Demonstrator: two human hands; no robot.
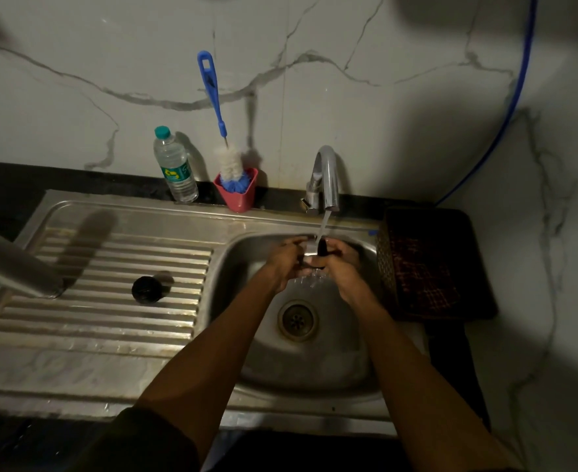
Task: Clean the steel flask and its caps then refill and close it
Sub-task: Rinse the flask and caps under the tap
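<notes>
Steel flask (12,260), tall and cylindrical, lying tilted at nine o'clock on the ribbed stainless draining board (110,301), mouth out of frame; probably parked there to drain while the caps get washed. Small round black inner cap (146,289) resting on the ribs just toward three o'clock of the flask base, apart from it, likewise set aside. Steel outer cap with dark inside (315,255) held over the round steel sink basin (263,362), directly under the stream from the curved chrome tap (326,175), so runoff falls toward the drain at six o'clock. Left hand (286,258) curled round the cap's near side, right hand (338,258) gripping the opposite side, both closed narrowly on it; exact finger placement blurred. Likely mid-rinse of this cap, with flask cleaning, refilling and closing not yet done. At twelve o'clock against the marble wall, white-bristled bottle brush with blue handle (212,97) standing in a pink plastic cup (238,195), within reach for scrubbing. Clear plastic water bottle with teal lid (175,168) beside it at eleven o'clock. Dark woven basket (430,264) at three o'clock.
</notes>
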